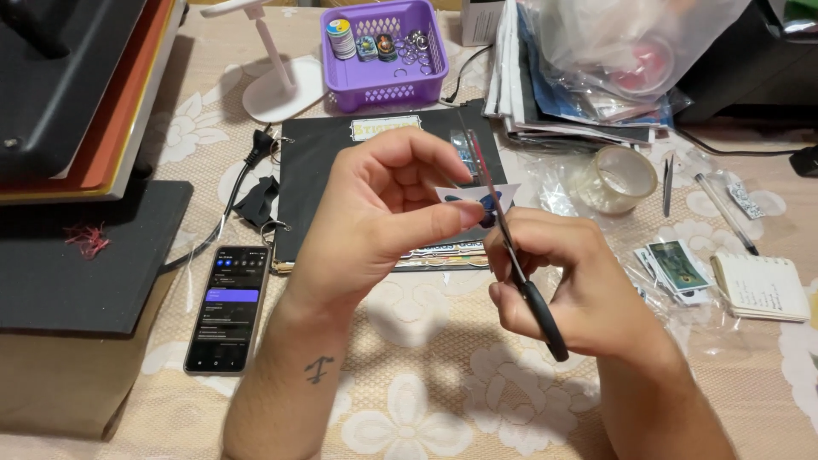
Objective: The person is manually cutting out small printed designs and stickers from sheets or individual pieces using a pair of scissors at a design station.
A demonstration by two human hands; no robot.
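My left hand (375,217) pinches a small white paper cutout with a dark blue picture (481,200) between thumb and fingers, above the table's middle. Black-handled scissors (503,247) are gripped in my right hand (567,285). Their blades point up and away and meet the cutout's right side. Under both hands lies a black binder (315,170) with a label at its top edge.
A phone (228,308) with a lit screen lies at left beside a black heat press (77,153). A purple basket (383,51), a white stand (277,85), stacked papers under a plastic bag (613,60), a tape roll (624,177), cards (677,268) and a notepad (761,287) crowd the back and right.
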